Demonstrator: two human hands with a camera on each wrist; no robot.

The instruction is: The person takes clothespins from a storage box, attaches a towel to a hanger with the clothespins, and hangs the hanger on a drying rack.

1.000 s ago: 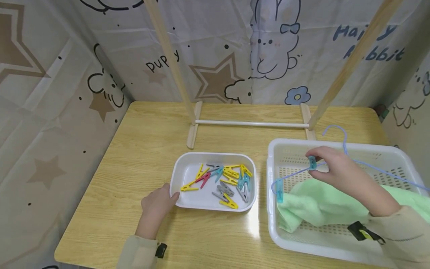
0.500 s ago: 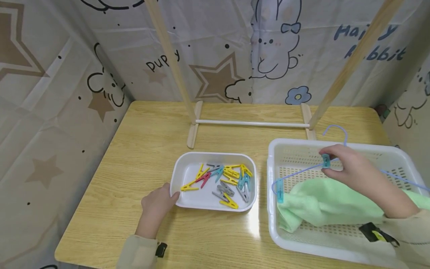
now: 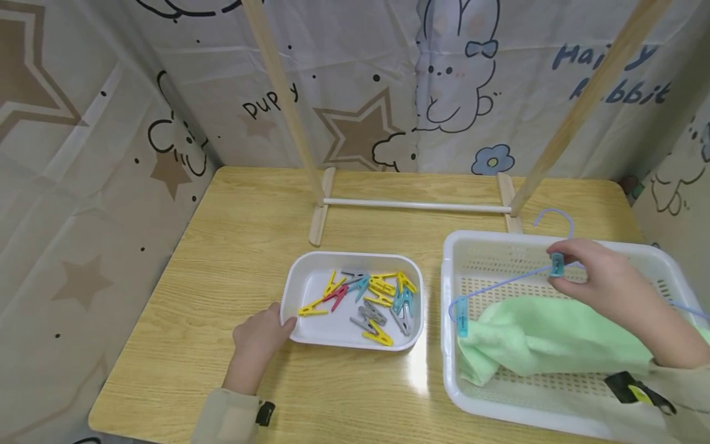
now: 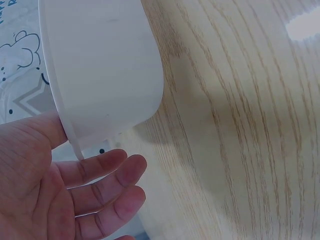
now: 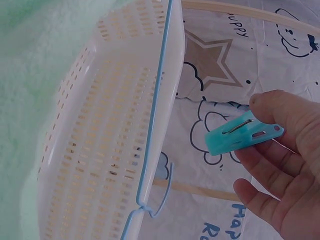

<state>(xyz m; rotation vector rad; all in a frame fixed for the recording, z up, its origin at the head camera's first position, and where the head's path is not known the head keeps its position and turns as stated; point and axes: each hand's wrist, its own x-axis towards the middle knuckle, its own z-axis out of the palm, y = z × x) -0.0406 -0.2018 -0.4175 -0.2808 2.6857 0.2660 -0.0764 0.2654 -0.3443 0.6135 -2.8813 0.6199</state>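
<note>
My right hand (image 3: 610, 280) pinches a turquoise clothespin (image 5: 245, 135) between thumb and fingers over the laundry basket. In the head view this clothespin overlaps the blue wire hanger (image 3: 501, 287), which lies across the basket. Another turquoise clothespin (image 3: 462, 316) sits at the hanger's left end, by a light green towel (image 3: 554, 333) in the basket. On the left, my left hand (image 3: 261, 336) grips the near left corner of a white tub (image 4: 100, 65). Several yellow, grey, turquoise and red clothespins (image 3: 371, 313) lie in that tub.
The white perforated basket (image 3: 450, 370) takes up the right side of the wooden table (image 3: 233, 228). Behind the tub stands a wooden rack with two tall posts (image 3: 285, 105) and a low white crossbar (image 3: 416, 205). A printed curtain (image 3: 355, 80) hangs beyond the table.
My right hand has moved to the right along the hanger with the turquoise clothespin in its fingers. The left hand and the tub have stayed in place.
</note>
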